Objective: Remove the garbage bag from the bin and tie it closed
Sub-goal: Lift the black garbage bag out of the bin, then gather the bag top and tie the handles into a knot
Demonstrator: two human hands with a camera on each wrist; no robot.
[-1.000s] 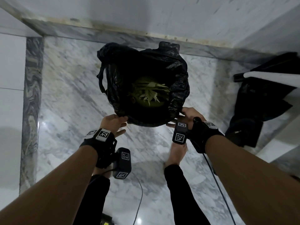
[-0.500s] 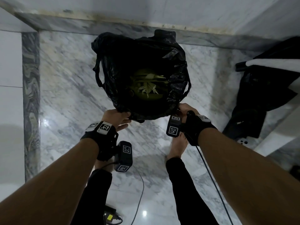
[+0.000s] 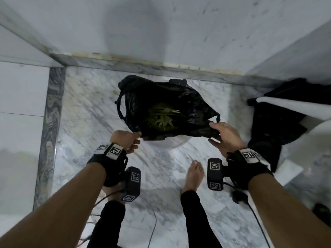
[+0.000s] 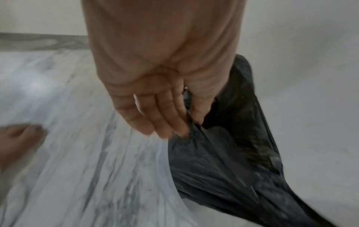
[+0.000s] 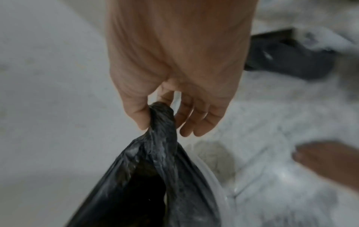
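Pinching the near-left rim of the black garbage bag (image 3: 180,104) with the left hand (image 3: 125,140), and its near-right rim, bunched, with the right hand (image 3: 225,136). Holding the bag open over the pale bin (image 3: 172,145) on the marble floor (image 3: 86,111), green leaves (image 3: 163,117) lying inside.

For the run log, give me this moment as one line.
left hand: pinches garbage bag rim | right hand: pinches rim | bag: open, partly in bin

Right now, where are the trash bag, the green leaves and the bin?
black garbage bag (image 3: 193,106), head view, on its crinkled right side.
green leaves (image 3: 163,118), head view, middle of the pile inside.
white bin (image 3: 172,143), head view, near rim under the bag.
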